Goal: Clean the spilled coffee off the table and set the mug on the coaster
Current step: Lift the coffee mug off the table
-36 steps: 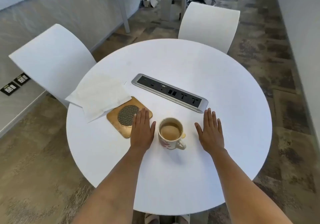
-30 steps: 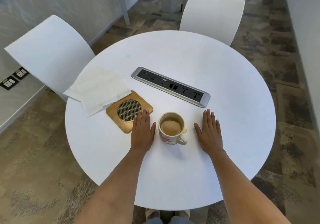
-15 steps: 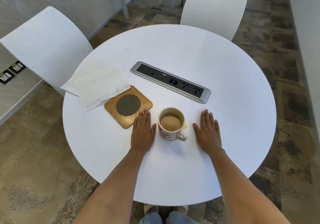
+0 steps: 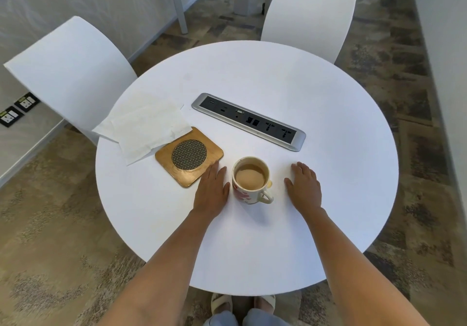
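Note:
A white mug (image 4: pixel 249 183) with red flowers, full of milky coffee, stands on the round white table (image 4: pixel 328 174), handle toward the near right. A small tan coffee spill (image 4: pixel 270 183) lies against its right side. Left of the mug sits a square wooden coaster (image 4: pixel 189 156) with a round mesh centre. White paper napkins (image 4: pixel 145 126) lie behind it, overlapping its far corner. My left hand (image 4: pixel 211 191) rests flat just left of the mug, fingertips at the coaster's near edge. My right hand (image 4: pixel 304 186) sits to the mug's right with fingers slightly curled, holding nothing.
A silver socket strip (image 4: pixel 249 121) is set into the table behind the mug. Two white chairs stand at the far left (image 4: pixel 68 73) and far side (image 4: pixel 308 20). My feet (image 4: pixel 242 305) show under the near table edge.
The view has shifted slightly. My right hand's fingers have curled a little off the table; my left hand stays flat. The mug has not moved.

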Demonstrator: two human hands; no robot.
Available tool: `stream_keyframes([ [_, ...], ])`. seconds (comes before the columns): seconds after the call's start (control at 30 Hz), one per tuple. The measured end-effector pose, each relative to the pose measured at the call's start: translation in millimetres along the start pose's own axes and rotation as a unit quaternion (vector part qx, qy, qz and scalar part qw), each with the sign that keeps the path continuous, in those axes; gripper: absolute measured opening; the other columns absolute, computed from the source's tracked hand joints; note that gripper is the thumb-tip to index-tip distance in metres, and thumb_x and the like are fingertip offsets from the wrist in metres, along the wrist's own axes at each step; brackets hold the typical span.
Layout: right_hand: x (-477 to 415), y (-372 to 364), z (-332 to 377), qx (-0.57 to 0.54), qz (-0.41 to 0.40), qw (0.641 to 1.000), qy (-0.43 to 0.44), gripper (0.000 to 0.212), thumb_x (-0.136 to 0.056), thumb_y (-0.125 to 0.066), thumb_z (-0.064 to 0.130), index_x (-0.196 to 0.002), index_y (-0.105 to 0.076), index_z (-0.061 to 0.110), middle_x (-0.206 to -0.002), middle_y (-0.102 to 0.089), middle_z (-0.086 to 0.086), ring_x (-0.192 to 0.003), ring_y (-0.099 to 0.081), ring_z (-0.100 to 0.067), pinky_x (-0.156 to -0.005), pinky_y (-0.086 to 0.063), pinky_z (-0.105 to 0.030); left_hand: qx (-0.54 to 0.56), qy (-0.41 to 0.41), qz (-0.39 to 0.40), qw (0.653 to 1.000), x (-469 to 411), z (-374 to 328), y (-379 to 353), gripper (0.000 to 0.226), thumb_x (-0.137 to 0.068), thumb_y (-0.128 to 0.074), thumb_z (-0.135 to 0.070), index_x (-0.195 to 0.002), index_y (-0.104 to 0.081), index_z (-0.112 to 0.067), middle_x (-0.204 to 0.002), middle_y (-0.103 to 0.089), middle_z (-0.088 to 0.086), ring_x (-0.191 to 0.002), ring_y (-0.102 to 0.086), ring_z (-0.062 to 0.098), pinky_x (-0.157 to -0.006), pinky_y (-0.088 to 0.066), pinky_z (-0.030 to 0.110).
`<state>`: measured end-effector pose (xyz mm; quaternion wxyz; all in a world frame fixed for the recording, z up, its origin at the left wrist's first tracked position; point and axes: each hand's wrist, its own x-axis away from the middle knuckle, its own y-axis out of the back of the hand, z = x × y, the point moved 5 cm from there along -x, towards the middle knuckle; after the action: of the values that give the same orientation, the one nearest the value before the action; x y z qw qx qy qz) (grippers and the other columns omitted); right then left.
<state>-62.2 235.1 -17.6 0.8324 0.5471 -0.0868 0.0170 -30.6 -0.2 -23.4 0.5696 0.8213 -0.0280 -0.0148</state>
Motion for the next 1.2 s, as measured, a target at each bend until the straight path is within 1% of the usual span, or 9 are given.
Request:
stream_keyframes([
  [0.13,2.4,9.3,12.4,-0.126,-0.007,0.992,-0.029,0.038,-0.095,-0.050,0.019,-0.132,-0.049,0.014,-0.139,-0.047,-0.008,-0.128,-0.041,-0.027,-0.104,-0.036,-0.038,0.117,-0.012,0.008,0.993,3.8,-5.7,5.2,0.060,-0.089,-0.053,-0.011,-0.143,-0.028,-0.006,-0.153,-0.024,0.014,-0.143,-0.020,0.025,-0.115,-0.020,0.034],
  [0.27,14.8,19.4,32.3,-0.226,-0.029,0.974,0.012,0.032,-0.094,-0.053,0.024,-0.125,-0.055,0.015,-0.127,-0.056,-0.008,-0.117,-0.051,-0.025,-0.100,-0.043,-0.038,0.265,-0.044,0.038,0.962,3.5,-17.8,14.8,0.067,-0.075,-0.064,-0.006,-0.136,-0.037,-0.014,-0.137,-0.046,0.004,-0.127,-0.043,0.019,-0.103,-0.040,0.037],
  [0.47,29.7,29.1,59.6,-0.286,-0.022,0.956,0.062,0.031,-0.097,-0.048,0.030,-0.125,-0.055,0.018,-0.125,-0.058,-0.003,-0.113,-0.055,-0.020,-0.098,-0.045,-0.037,0.335,-0.053,0.048,0.940,5.1,-31.4,31.9,0.073,-0.062,-0.075,-0.022,-0.122,-0.040,-0.045,-0.122,-0.053,-0.021,-0.116,-0.050,0.000,-0.093,-0.044,0.021],
  [0.7,40.8,30.4,78.2,-0.270,0.035,0.956,0.109,0.047,-0.089,-0.053,0.049,-0.126,-0.051,0.020,-0.129,-0.055,-0.001,-0.119,-0.049,-0.018,-0.098,-0.042,-0.035,0.387,-0.056,0.065,0.918,2.4,-36.7,34.8,0.082,-0.059,-0.082,-0.021,-0.127,-0.040,-0.039,-0.127,-0.052,-0.018,-0.120,-0.049,0.004,-0.098,-0.046,0.036],
  [0.77,41.2,29.4,80.0,-0.260,0.053,0.959,0.099,0.057,-0.085,-0.057,0.054,-0.130,-0.048,0.021,-0.133,-0.053,0.000,-0.122,-0.047,-0.018,-0.100,-0.042,-0.039,0.392,-0.049,0.072,0.916,1.9,-37.5,33.0,0.084,-0.057,-0.082,-0.021,-0.127,-0.039,-0.036,-0.127,-0.050,-0.016,-0.119,-0.049,0.004,-0.098,-0.047,0.039],
  [0.87,41.9,25.2,83.0,-0.238,0.083,0.963,0.096,0.073,-0.073,-0.069,0.057,-0.132,-0.044,0.023,-0.135,-0.051,0.000,-0.123,-0.047,-0.019,-0.099,-0.045,-0.044,0.395,-0.042,0.069,0.915,1.0,-41.2,31.7,0.085,-0.057,-0.084,-0.025,-0.125,-0.036,-0.043,-0.127,-0.046,-0.020,-0.120,-0.047,0.000,-0.097,-0.046,0.031],
  [1.0,47.9,19.3,81.9,-0.228,0.084,0.967,0.076,0.099,-0.063,-0.079,0.054,-0.143,-0.027,0.028,-0.148,-0.034,0.006,-0.133,-0.036,-0.016,-0.103,-0.040,-0.036,0.413,-0.012,0.067,0.908,3.1,-42.3,23.3,0.097,-0.055,-0.086,-0.020,-0.125,-0.025,-0.051,-0.129,-0.042,-0.025,-0.121,-0.043,-0.007,-0.096,-0.043,0.021],
  [1.1,48.6,16.1,83.1,-0.233,0.081,0.966,0.073,0.104,-0.061,-0.080,0.052,-0.144,-0.022,0.029,-0.148,-0.033,0.006,-0.133,-0.035,-0.016,-0.101,-0.040,-0.036,0.425,-0.008,0.066,0.903,3.5,-41.4,19.4,0.100,-0.054,-0.087,-0.018,-0.127,-0.025,-0.045,-0.130,-0.043,-0.018,-0.122,-0.043,-0.003,-0.096,-0.046,0.022],
  [1.2,49.3,14.5,83.6,-0.234,0.079,0.966,0.074,0.103,-0.062,-0.080,0.051,-0.143,-0.020,0.030,-0.148,-0.033,0.007,-0.133,-0.036,-0.015,-0.099,-0.041,-0.036,0.426,-0.012,0.067,0.902,2.5,-41.6,21.9,0.097,-0.054,-0.088,-0.017,-0.125,-0.028,-0.047,-0.127,-0.044,-0.022,-0.119,-0.043,-0.008,-0.089,-0.044,0.011],
])
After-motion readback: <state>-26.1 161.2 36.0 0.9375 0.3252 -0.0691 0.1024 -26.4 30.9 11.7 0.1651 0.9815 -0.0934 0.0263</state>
